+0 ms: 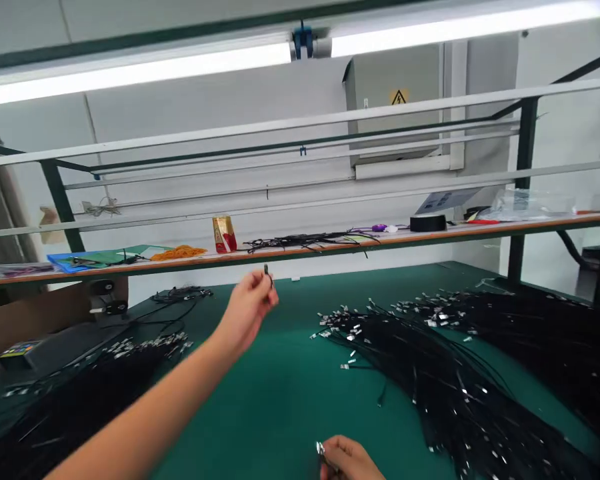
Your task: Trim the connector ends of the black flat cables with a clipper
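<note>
My left hand (pixel 247 303) is raised in front of the shelf, above the back of the green table. Its fingers pinch a small dark cable end (pixel 267 270) that sticks up past the fingertips. Low in the view, near the bottom edge, my right hand (pixel 353 459) is closed on a cable with a shiny metal plug (pixel 320 448). Most of that cable is hidden by the fingers and the frame's edge. To the right lies a large bundle of black cables (pixel 420 373) with silver plugs. Another black cable bundle (pixel 105 380) lies beneath and left of my left arm.
The green tabletop (pixel 260 393) runs between the bundles. A third cable heap (pixel 540 340) lies far right. On the shelf (pixel 200 261) stand a gold and red can (pixel 224 235), loose black wires (pixel 310 240) and black tape (pixel 427 223). A cardboard box (pixel 40 310) stands left.
</note>
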